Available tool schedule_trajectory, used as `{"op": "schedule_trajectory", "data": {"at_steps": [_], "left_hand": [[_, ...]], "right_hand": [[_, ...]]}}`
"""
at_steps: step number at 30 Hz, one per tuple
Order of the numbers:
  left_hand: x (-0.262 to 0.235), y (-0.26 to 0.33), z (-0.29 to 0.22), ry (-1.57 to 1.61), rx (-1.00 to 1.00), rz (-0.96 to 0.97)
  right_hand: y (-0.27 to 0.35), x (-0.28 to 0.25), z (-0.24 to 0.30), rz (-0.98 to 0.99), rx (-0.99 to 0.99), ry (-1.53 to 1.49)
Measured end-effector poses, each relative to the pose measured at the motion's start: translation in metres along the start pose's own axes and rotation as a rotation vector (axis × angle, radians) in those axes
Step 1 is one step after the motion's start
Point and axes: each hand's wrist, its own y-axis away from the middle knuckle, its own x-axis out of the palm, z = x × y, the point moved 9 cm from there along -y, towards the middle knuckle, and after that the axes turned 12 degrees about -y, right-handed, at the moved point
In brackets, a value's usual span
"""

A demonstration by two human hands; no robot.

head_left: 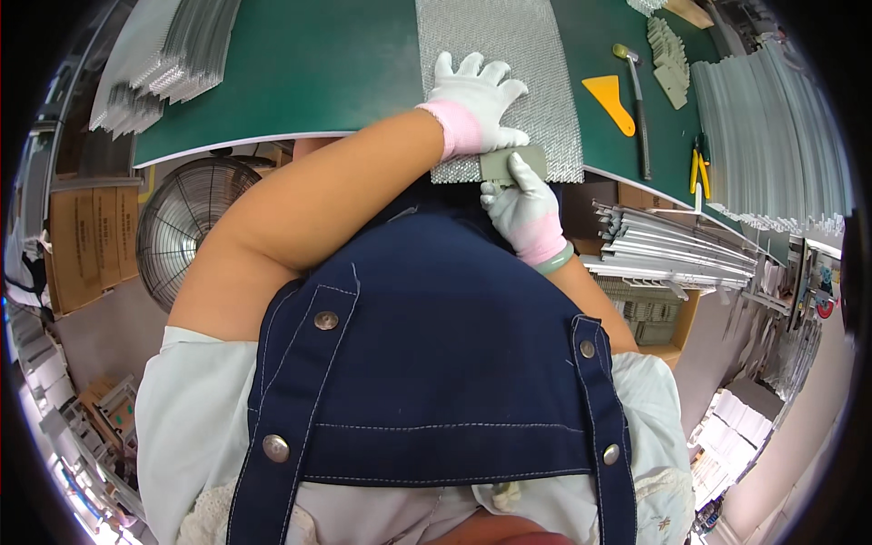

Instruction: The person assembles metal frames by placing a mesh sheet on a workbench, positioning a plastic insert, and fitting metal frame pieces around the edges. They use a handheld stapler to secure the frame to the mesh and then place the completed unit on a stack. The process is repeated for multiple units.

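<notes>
Table top [345, 54]: dark green, pale edge.
Mesh sheet [509, 54]: silver-grey, fine diamond weave.
Small block [509, 163]: dull grey-green.
Left hand [477, 100], right hand [525, 209]: white gloves, pink cuffs.
Bangle [556, 263]: pale green.
Apron [427, 354]: navy, white stitching, metal studs.
Scraper [610, 102]: yellow-orange.
Pliers [698, 168]: yellow handles.
Hammer [636, 109]: dark handle, metal head.
Metal strips [772, 136]: silvery grey, ribbed.
Fan [186, 222]: grey wire grille.
Cardboard boxes [86, 241]: brown.
</notes>
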Motion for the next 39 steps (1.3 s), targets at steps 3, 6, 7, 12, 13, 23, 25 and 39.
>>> {"op": "schedule_trajectory", "data": {"at_steps": [3,6,7,12,13,23,25,39], "left_hand": [[0.003,0.004,0.0,-0.021,-0.001,-0.051],[0.011,0.009,0.0,-0.049,0.018,-0.085],[0.013,0.009,0.0,-0.057,0.027,-0.091],[0.005,0.008,0.002,-0.059,0.105,-0.052],[0.005,0.008,0.001,-0.06,0.122,-0.06],[0.01,-0.001,0.004,-0.107,0.156,-0.145],[0.011,-0.003,0.005,-0.127,0.159,-0.16],[0.01,-0.002,0.004,-0.157,0.135,-0.166]], "right_hand": [[-0.004,0.006,0.006,0.04,-0.086,0.037],[0.006,-0.009,-0.003,-0.05,-0.031,0.009],[0.007,-0.012,-0.004,-0.077,-0.017,0.02],[0.002,-0.011,-0.008,0.017,-0.004,-0.043],[0.002,-0.008,-0.008,0.067,-0.001,-0.076],[-0.004,0.003,-0.002,0.101,-0.081,0.004],[-0.005,0.002,-0.004,0.09,-0.046,0.006],[0.0,0.008,0.004,0.031,-0.073,0.018]]}}
